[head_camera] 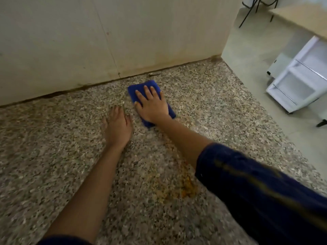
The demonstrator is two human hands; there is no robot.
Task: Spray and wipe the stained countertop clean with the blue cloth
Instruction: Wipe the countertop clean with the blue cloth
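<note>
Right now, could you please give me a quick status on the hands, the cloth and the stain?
Right hand flat on cloth. Left hand flat on counter. Orange stain unwiped, under right forearm.

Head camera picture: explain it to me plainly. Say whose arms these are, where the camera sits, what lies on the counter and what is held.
There is no machine here. A person wears one camera on the head, looking forward and down, so both arms are their own. The right hand lies flat, fingers straight, pressing a folded blue cloth onto the speckled stone countertop near the wall. The left hand rests open on the bare stone beside it and holds nothing. Nearer the camera, an orange-brown stain is on the counter, partly under the dark blue sleeve. No spray bottle is in view.
</note>
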